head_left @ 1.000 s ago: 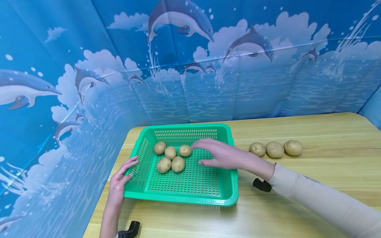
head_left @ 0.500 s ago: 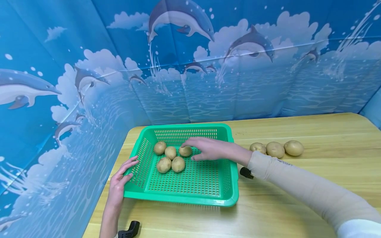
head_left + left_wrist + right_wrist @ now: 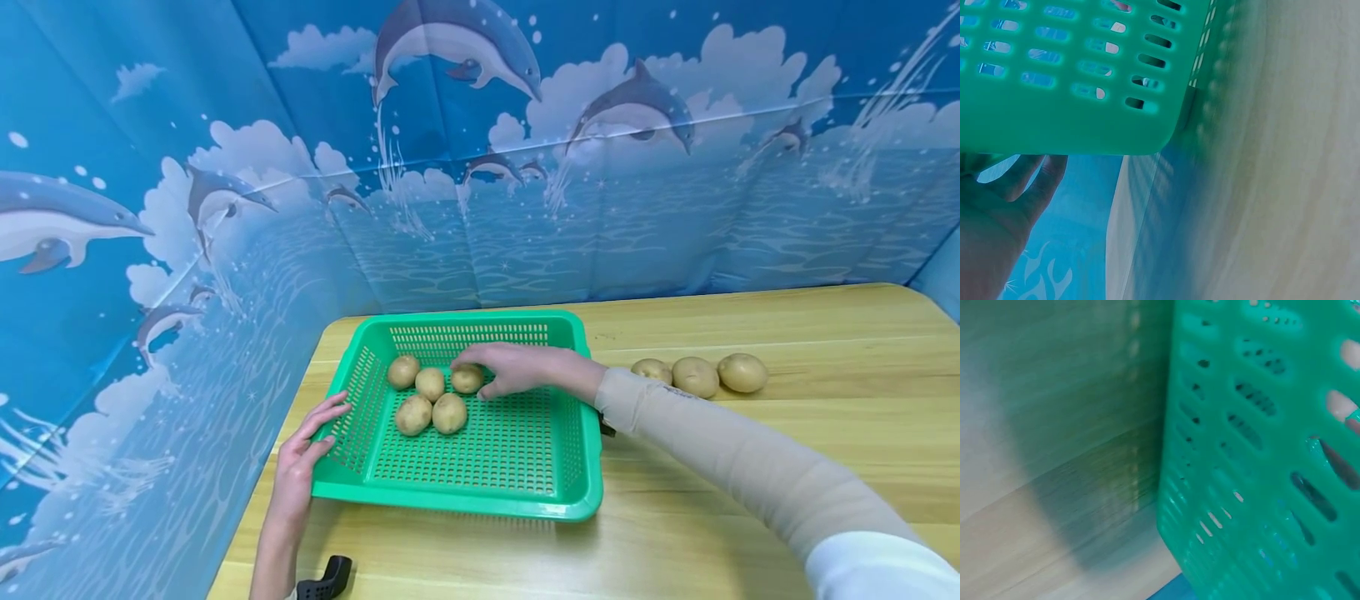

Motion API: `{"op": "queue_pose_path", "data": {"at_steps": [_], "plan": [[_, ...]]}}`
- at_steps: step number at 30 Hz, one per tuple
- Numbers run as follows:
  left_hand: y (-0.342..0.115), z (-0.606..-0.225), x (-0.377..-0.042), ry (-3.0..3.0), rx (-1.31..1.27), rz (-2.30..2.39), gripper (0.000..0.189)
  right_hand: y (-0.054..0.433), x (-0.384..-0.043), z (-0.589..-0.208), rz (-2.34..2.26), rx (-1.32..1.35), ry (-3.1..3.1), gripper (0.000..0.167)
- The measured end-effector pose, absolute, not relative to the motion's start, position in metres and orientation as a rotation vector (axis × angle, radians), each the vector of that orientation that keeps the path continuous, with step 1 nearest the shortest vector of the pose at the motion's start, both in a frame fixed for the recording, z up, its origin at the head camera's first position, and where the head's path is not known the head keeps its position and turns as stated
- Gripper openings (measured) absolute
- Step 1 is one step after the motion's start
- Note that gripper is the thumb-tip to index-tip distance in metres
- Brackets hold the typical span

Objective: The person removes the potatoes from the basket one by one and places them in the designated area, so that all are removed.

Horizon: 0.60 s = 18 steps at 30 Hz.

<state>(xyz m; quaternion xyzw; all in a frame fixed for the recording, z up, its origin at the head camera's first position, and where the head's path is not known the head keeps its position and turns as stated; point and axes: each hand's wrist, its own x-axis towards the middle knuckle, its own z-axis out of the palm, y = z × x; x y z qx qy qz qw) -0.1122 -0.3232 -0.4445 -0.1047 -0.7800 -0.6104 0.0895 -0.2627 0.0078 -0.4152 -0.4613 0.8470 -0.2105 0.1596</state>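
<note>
A green plastic basket [image 3: 457, 505] with slotted walls stands on the table, holding several potatoes [image 3: 413, 415]. My left hand [image 3: 294, 471] grips its left rim; in the left wrist view, fingers [image 3: 1044, 181] show below the rim outside the slotted wall [image 3: 1072, 125]. Inside the basket, my right hand [image 3: 517, 369] reaches over the right wall and holds the rearmost right potato [image 3: 467, 380], fingers curved over its top and back, thumb at its near right side. The right wrist view shows mostly the basket's outer wall [image 3: 1235, 475]; the hand shows only in bits through the slots.
To the basket's right, three potatoes [image 3: 742, 372] lie in a row on the wooden table [image 3: 697, 517], the leftmost partly behind my right sleeve [image 3: 750, 467]. A blue dolphin-print curtain [image 3: 480, 233] hangs along the back and left table edges.
My right hand has moved left inside the basket, from beside the rear right potato to around it. My left hand, the basket and the other potatoes stay put.
</note>
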Motion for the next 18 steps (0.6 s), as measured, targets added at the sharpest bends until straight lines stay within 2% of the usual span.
{"op": "queue_pose_path", "data": {"at_steps": [18], "plan": [[-0.3221,-0.4439,-0.1110,-2.319,-0.300,-1.811,0.041,0.0059,-0.2622,-0.4189,-0.534,-1.241,2.403,0.055]]}}
